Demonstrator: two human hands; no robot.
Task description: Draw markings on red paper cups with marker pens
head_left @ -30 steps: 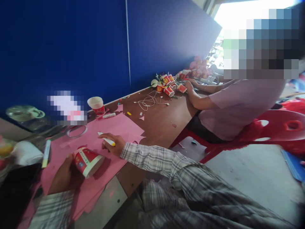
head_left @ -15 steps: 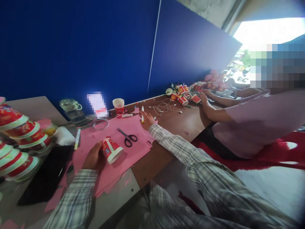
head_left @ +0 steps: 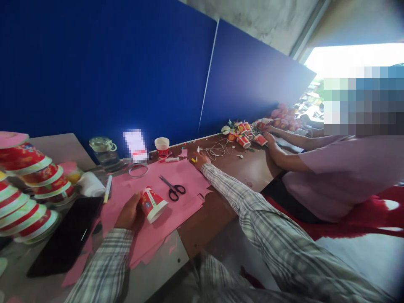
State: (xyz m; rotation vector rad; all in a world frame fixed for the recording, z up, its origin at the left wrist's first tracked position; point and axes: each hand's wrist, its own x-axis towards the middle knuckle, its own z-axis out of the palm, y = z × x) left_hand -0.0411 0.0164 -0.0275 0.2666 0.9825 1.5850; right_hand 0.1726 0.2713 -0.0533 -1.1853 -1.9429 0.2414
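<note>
A red printed paper cup (head_left: 153,204) with a white rim lies tilted over the pink paper (head_left: 132,240), its mouth facing down to the right. My left hand (head_left: 128,212) is closed around the cup's narrow end. My right hand (head_left: 202,160) is stretched out past the paper's far right corner, its fingers closed on a white-and-yellow pen (head_left: 195,160), partly hidden by them. Black-handled scissors (head_left: 172,188) rest on the paper between my hands. A white tube-shaped pen (head_left: 172,160) lies at the paper's back edge, near an upright paper cup (head_left: 162,145).
Stacked cups (head_left: 41,172) and a black phone (head_left: 65,235) are at left. A glass jug (head_left: 104,153), tape roll (head_left: 138,170) and lit screen (head_left: 135,145) stand behind the paper. White earphones (head_left: 217,149) lie at right, near a co-worker's arms (head_left: 284,149) and several decorated cups (head_left: 243,139).
The view has tilted up a little, so everything sits lower and slightly right. The pen in my right hand leans more. My left hand keeps its hold on the cup.
</note>
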